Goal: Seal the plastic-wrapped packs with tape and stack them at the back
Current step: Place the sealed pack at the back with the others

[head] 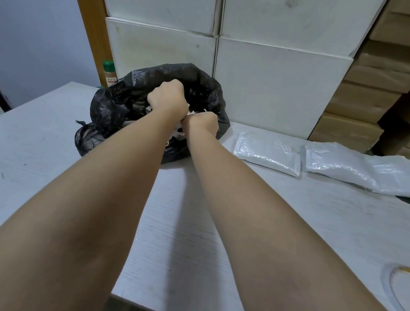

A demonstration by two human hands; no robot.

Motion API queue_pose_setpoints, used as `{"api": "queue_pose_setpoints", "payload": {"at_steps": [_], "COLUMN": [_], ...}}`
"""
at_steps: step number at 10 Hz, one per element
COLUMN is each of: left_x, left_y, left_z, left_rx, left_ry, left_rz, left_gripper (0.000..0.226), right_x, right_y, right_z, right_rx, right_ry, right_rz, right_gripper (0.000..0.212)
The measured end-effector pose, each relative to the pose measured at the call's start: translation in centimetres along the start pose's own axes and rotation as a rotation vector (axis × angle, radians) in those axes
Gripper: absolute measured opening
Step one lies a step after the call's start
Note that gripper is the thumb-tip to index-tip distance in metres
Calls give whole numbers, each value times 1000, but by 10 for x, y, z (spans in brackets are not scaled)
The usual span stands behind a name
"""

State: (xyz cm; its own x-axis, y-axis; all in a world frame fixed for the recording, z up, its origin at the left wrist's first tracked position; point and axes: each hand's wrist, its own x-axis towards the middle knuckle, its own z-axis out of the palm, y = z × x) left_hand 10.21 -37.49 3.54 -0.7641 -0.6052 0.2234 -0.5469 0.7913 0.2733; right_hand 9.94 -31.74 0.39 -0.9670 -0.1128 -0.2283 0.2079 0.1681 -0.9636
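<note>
Our left hand [168, 98] and right hand [201, 123] reach into the black bag [119, 104], fingers curled, holding white stuff we cannot make out. Two packs [268, 151] lie right of the bag on the worktop [40, 142].

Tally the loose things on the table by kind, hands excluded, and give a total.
Black plastic bag: 1
Plastic-wrapped packs: 2, one nearer the bag, one further right
Tape roll, partly cut off by the frame edge: 1
Green-capped bottle behind the bag: 1
Total: 5
</note>
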Motion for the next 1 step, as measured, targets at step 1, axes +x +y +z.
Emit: {"api": "queue_pose_setpoints", "payload": {"at_steps": [1], "left_x": [-1], "left_y": [1], "left_z": [-5], "left_rx": [-57], "left_ry": [27], "left_rz": [7], "left_gripper": [11], "right_x": [-6], "right_y": [-8], "right_z": [-12], "right_rx": [-111], "right_ry": [30], "right_rz": [-62], "right_gripper": [23]}}
